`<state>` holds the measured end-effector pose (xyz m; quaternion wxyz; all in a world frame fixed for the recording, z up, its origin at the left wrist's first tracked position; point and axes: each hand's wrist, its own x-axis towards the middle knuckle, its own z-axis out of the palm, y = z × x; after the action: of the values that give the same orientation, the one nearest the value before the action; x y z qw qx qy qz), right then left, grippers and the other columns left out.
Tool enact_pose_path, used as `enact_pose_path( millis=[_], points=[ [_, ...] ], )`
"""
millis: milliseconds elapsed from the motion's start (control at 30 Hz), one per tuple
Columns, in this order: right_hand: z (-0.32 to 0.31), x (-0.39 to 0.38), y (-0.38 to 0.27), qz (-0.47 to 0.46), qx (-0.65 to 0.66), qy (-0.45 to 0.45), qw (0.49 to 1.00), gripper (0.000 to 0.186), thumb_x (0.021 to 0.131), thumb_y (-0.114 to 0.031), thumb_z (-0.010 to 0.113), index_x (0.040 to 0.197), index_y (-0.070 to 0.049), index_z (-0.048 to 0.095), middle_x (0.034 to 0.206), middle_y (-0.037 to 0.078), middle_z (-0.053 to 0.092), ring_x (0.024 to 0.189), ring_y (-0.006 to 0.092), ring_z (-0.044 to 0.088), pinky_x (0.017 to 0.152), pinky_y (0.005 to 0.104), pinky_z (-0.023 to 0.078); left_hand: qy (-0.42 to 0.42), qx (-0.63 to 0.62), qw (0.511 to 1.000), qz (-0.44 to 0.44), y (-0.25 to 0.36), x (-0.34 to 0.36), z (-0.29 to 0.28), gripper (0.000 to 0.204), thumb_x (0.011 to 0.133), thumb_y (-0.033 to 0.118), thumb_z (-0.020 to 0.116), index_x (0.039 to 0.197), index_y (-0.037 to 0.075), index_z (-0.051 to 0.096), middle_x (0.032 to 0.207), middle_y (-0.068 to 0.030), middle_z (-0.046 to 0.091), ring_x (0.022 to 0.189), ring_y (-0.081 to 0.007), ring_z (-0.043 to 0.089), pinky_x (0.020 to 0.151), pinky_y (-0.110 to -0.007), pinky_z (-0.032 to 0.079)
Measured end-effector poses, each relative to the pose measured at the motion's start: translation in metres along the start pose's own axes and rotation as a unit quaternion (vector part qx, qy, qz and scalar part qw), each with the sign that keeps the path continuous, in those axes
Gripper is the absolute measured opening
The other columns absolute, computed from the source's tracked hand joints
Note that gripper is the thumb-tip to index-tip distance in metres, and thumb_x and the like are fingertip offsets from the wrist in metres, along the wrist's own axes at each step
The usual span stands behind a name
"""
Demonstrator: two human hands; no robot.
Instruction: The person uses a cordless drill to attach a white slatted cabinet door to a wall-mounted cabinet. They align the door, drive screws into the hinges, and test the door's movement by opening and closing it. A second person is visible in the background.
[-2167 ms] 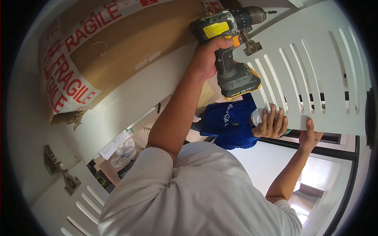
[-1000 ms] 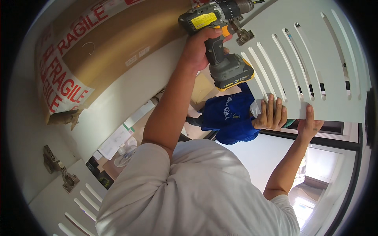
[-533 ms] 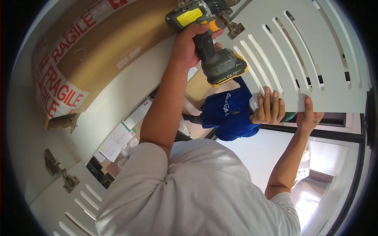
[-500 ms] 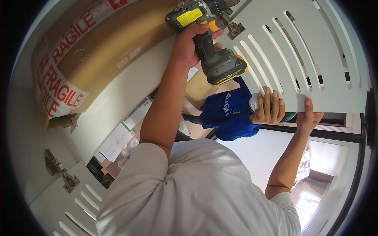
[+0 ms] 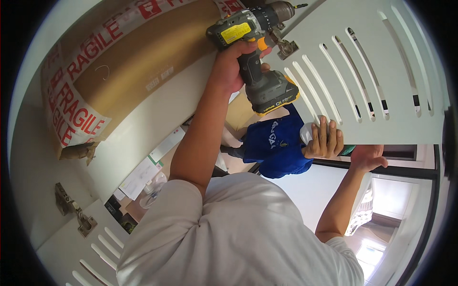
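My left hand [image 5: 229,69] is closed around the grip of a grey and black cordless drill [image 5: 269,90] with a yellow label. Its bit [image 5: 300,6] points to the upper right, apart from the metal cabinet hinge [image 5: 286,47] below the chuck. The hinge sits on a white slotted cabinet door [image 5: 305,40]. Under the door's lower edge is my right hand [image 5: 367,158], thumb stretched out to the side; its other fingers are mostly hidden behind the door. A co-worker's hand [image 5: 324,138] lays its fingers over the same edge, left of mine.
A long cardboard box [image 5: 133,71] with red and white tape lies at the upper left. The co-worker in a blue shirt [image 5: 272,143] stands beyond the door. Another hinge [image 5: 76,209] holds a second slotted door [image 5: 100,252] at the lower left. Papers [image 5: 138,178] lie below.
My right hand has slid left and down, and its thumb has come off the door's front. The door's lower edge sits lower in view. My left hand still grips the drill, with its bit now visible.
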<state>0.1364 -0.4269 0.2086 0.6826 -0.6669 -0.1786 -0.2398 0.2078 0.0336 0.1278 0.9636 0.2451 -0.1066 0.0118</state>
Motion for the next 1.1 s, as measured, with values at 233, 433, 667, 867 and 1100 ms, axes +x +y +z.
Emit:
enact_pose_path(
  millis=[233, 433, 667, 867, 1100],
  points=[
    [0.069, 0.003, 0.004, 0.026, -0.064, 0.096, 0.993, 0.070, 0.097, -0.046, 0.064, 0.143, 0.004, 0.048, 0.138, 0.021, 0.056, 0.123, 0.0302, 0.058, 0.102, 0.0437, 0.050, -0.013, 0.017, 1.000, 0.004, -0.001, 0.000, -0.003, 0.074, 0.088, 0.024, 0.067, 0.154, 0.009, 0.037, 0.154, -0.0197, 0.044, 0.142, -0.0495, 0.039, 0.101, -0.063, 0.050],
    [0.076, -0.006, -0.002, 0.000, -0.022, 0.058, 0.998, 0.062, 0.095, -0.038, 0.068, 0.134, 0.008, 0.052, 0.128, 0.017, 0.060, 0.113, 0.0278, 0.061, 0.096, 0.0402, 0.050, -0.018, 0.008, 1.000, 0.009, 0.001, 0.001, -0.001, 0.074, 0.087, 0.023, 0.067, 0.154, 0.008, 0.038, 0.153, -0.0195, 0.045, 0.141, -0.0492, 0.040, 0.100, -0.062, 0.051],
    [0.094, -0.003, 0.003, -0.033, -0.109, 0.082, 0.990, 0.061, 0.100, -0.040, 0.059, 0.138, 0.007, 0.052, 0.131, 0.017, 0.060, 0.118, 0.0289, 0.060, 0.102, 0.0419, 0.047, -0.016, 0.013, 1.000, 0.012, -0.001, 0.003, -0.002, 0.073, 0.088, 0.023, 0.066, 0.153, 0.008, 0.038, 0.151, -0.0197, 0.047, 0.139, -0.0492, 0.043, 0.101, -0.063, 0.050],
    [0.079, -0.012, 0.003, -0.044, -0.055, 0.061, 0.996, 0.071, 0.098, -0.052, 0.058, 0.137, 0.006, 0.053, 0.131, 0.017, 0.060, 0.118, 0.0299, 0.059, 0.103, 0.0451, 0.046, 0.000, 0.013, 1.000, 0.003, -0.002, 0.001, -0.001, 0.073, 0.089, 0.022, 0.065, 0.154, 0.007, 0.036, 0.154, -0.0206, 0.044, 0.142, -0.0499, 0.040, 0.105, -0.064, 0.047],
    [0.078, -0.015, 0.011, -0.070, -0.255, 0.098, 0.959, 0.079, 0.095, -0.058, 0.063, 0.132, 0.011, 0.055, 0.128, 0.018, 0.060, 0.113, 0.0280, 0.059, 0.101, 0.0429, 0.044, -0.007, 0.022, 1.000, 0.021, -0.001, 0.000, 0.002, 0.072, 0.090, 0.021, 0.063, 0.155, 0.007, 0.035, 0.156, -0.0208, 0.043, 0.142, -0.0496, 0.040, 0.109, -0.064, 0.044]
  ],
)
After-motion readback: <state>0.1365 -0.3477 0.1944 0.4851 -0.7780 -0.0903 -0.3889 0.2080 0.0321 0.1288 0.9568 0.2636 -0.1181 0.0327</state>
